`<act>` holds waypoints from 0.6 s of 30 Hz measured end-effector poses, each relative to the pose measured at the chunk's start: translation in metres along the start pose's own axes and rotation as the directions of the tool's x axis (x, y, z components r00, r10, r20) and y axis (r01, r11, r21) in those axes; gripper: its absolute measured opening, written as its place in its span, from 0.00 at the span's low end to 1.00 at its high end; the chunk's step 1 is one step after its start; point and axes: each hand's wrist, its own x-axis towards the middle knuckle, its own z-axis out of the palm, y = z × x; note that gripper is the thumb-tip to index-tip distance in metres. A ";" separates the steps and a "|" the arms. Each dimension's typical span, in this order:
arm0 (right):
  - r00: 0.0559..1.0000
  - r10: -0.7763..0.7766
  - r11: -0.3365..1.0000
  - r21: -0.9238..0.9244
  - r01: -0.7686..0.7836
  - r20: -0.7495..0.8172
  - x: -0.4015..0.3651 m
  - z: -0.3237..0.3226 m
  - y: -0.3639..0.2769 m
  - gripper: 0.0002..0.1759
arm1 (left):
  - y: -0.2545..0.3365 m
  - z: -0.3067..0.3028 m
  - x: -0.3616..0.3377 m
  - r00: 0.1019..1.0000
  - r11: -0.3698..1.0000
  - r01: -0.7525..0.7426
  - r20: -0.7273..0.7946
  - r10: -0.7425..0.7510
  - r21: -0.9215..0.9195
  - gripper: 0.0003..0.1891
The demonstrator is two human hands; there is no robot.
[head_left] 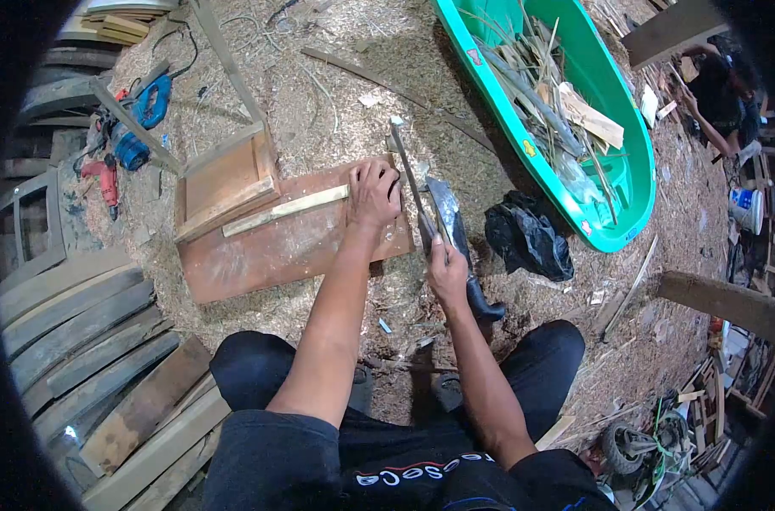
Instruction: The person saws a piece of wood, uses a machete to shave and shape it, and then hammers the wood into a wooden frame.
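My left hand point(376, 192) presses down with its fingers curled over the right end of a pale wooden strip point(287, 211). The strip lies across a reddish-brown board point(268, 256) on the ground. In my right hand point(448, 271) is a long, thin, dark metal tool point(412, 175), held edge-on to my view. Its far end, with a pale tip, points away from me beside the board's right edge. Just right of this tool lies a broad metal blade point(443, 203), with a dark curved handle point(485, 305) running toward my knees.
A wooden frame point(226, 181) rests on the board's left part. Beyond it lie a blue power tool point(132, 146) and a red drill point(104, 184). Planks point(81, 332) are stacked at left. A green tub point(637, 183) holds scraps, near a black plastic bag point(528, 237). Another person point(721, 98) is at upper right.
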 end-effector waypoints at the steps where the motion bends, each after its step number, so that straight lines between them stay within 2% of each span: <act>1: 0.999 0.027 1.000 0.011 -0.027 0.018 0.007 0.000 0.002 0.25 | 0.001 0.000 0.000 1.000 1.000 0.001 0.001 -0.001 0.002 0.09; 3: 0.998 0.042 0.997 0.060 -0.045 0.050 0.002 0.002 0.000 0.25 | 0.000 0.000 -0.002 1.000 1.000 0.003 0.002 -0.003 0.008 0.08; 6: 0.997 -0.062 0.997 0.032 0.063 -0.035 -0.009 0.005 -0.018 0.24 | 0.000 -0.001 -0.001 1.000 1.000 0.017 0.023 -0.018 0.018 0.09; 7: 0.998 -0.065 0.998 -0.022 0.065 -0.011 -0.005 0.007 -0.006 0.23 | 0.000 -0.003 0.000 1.000 1.000 -0.003 0.017 0.003 0.009 0.10; 10: 0.997 0.019 1.000 0.001 -0.019 0.070 0.005 0.008 0.005 0.23 | -0.001 -0.003 0.002 0.998 1.000 -0.004 0.055 0.003 0.026 0.09; 11: 0.999 0.003 1.000 -0.015 -0.002 0.036 0.005 0.009 0.005 0.24 | -0.004 0.001 0.002 1.000 0.999 -0.021 0.016 0.021 0.038 0.09; 15: 1.000 -0.005 1.000 0.011 0.005 0.028 0.002 0.016 -0.003 0.25 | -0.003 0.001 0.001 1.000 1.000 0.000 0.015 0.001 -0.013 0.09; 18: 0.992 0.025 0.998 0.047 -0.031 0.120 0.004 0.015 0.011 0.25 | 0.001 -0.006 0.002 0.999 0.999 0.037 0.036 -0.036 -0.008 0.10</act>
